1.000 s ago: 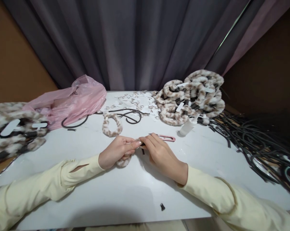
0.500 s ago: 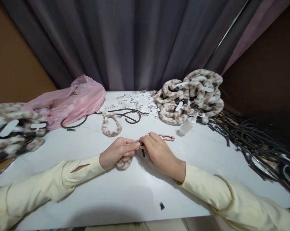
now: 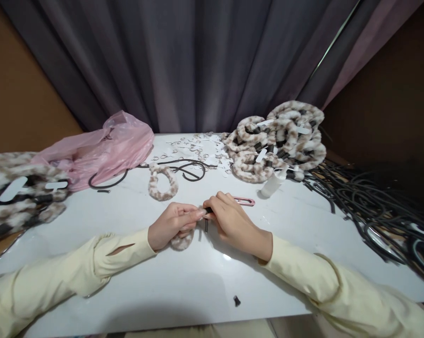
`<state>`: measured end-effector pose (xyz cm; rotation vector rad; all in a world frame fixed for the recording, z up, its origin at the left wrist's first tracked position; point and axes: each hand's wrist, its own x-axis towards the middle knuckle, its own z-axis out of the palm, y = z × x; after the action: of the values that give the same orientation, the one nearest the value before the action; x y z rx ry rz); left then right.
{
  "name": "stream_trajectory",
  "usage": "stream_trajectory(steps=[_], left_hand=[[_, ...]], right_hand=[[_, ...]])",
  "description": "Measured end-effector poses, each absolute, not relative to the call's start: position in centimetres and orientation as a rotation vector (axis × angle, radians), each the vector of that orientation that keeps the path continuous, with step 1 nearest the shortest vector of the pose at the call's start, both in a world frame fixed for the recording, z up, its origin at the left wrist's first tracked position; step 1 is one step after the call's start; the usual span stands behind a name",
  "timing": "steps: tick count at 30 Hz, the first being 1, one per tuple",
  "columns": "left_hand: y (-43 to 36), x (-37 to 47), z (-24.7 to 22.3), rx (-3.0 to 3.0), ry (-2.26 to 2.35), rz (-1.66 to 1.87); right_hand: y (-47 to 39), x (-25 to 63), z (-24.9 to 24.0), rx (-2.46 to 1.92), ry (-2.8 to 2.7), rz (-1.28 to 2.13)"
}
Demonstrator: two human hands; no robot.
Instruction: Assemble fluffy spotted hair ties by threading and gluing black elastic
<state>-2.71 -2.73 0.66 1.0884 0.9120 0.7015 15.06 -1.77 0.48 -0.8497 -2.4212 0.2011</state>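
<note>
left hand grips furry band | right hand pinches black tip | table near edge bare

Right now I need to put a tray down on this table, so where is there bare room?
The widest bare patch is the near table between the two sleeves, holding only a small black piece. Another lies between the pink bag and the left hand. The far edge, by the fuzzy rings pile and black cords, is crowded.

2 pale cream long sleeves; the left sleeve seems to have a thumb slit.
</note>
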Motion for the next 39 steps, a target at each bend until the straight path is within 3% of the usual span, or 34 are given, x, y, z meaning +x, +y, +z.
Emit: stream_trajectory(steps=[5, 14, 39], left_hand=[[-2.3, -2.9, 0.7, 1.070, 0.936, 0.711], [-1.2, -3.1, 0.5, 1.004, 0.910, 0.619], [-1.1, -3.0, 0.5, 1.002, 0.896, 0.609]], right_hand=[[-1.1, 16.4, 1.3, -0.861, -2.364, 0.389], [-0.8, 18.1, 1.6, -0.718, -2.269, -0.027], [-1.2, 17.9, 1.0, -0.602, -2.286, -0.078]])
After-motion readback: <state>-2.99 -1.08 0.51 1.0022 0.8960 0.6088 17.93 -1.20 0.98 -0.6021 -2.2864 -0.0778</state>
